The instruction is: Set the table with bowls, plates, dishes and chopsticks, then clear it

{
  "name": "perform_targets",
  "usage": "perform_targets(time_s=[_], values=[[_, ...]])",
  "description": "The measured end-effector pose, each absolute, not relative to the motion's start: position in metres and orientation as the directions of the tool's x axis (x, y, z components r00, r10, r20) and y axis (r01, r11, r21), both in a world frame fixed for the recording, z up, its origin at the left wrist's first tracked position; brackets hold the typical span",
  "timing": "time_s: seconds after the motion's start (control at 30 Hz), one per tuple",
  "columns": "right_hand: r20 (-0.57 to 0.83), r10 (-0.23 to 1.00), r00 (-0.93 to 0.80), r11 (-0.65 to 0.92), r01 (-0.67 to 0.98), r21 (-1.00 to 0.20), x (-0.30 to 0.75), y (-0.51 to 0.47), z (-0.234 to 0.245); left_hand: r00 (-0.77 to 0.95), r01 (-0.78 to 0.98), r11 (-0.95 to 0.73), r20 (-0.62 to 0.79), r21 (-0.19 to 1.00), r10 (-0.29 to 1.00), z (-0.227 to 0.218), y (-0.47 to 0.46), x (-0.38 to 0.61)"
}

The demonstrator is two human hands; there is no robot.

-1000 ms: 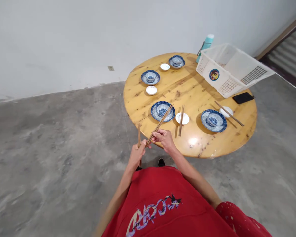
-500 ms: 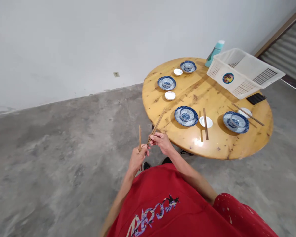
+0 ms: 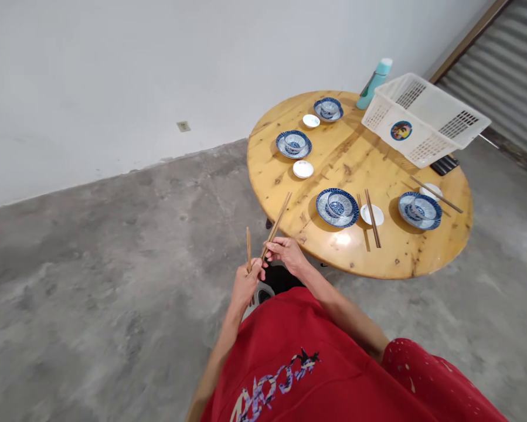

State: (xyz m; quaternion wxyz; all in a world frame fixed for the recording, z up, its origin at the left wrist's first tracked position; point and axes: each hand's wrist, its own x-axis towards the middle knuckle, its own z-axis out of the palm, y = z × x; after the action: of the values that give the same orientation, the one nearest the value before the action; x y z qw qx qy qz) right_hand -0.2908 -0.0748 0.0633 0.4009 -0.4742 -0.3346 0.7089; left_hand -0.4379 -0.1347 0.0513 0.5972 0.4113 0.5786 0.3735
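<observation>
My left hand (image 3: 246, 280) is closed around brown wooden chopsticks (image 3: 248, 248) that stand nearly upright. My right hand (image 3: 286, 252) pinches another pair of chopsticks (image 3: 277, 222) that slant up to the right over the near edge of the round wooden table (image 3: 346, 152). Both hands are close together in front of my red shirt, just left of the table's edge. The nearest setting is a blue-patterned plate with a bowl (image 3: 337, 206), beside a small white dish (image 3: 371, 214) with chopsticks (image 3: 372, 209) laid across it.
Three more blue plate-and-bowl settings (image 3: 293, 144) (image 3: 328, 109) (image 3: 420, 209) and small white dishes (image 3: 303, 169) sit on the table. A white plastic basket (image 3: 425, 119), a teal bottle (image 3: 374, 82) and a black phone (image 3: 446, 164) are at the far right. Bare concrete floor lies to the left.
The view has swung left as I moved round the table. The hands kept their grip on the chopsticks and now sit off the table's left edge.
</observation>
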Motion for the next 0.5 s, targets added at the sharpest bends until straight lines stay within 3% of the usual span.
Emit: perform_targets(time_s=[0.5], values=[[-0.459, 0.878, -0.137, -0.474, -0.379, -0.795, -0.315, 0.072, 0.052, 0.161, 0.301, 0.414, -0.474, 0.859, 0.866, 0.058, 0.039, -0.472]])
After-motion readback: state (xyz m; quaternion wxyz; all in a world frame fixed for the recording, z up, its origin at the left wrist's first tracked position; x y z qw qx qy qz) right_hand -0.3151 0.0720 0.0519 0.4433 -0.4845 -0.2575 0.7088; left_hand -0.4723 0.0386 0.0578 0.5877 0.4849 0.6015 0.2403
